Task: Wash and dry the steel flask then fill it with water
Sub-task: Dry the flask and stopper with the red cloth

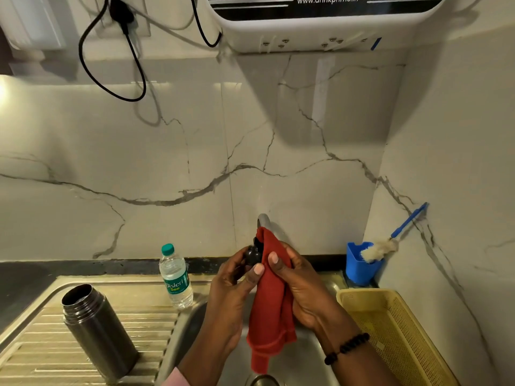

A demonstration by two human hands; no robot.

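Drying stage, apparently: left hand point(232, 285) grips small black flask cap point(253, 256), right hand point(299, 288) pinches red cloth point(271, 307) against it at centre frame; open dark steel flask point(97, 331) stands lower left on ribbed draining board point(156, 324), filling not yet done.

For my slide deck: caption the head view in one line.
Over the sink, both hands dry the black flask lid with a red cloth; the open steel flask stands on the drainboard.
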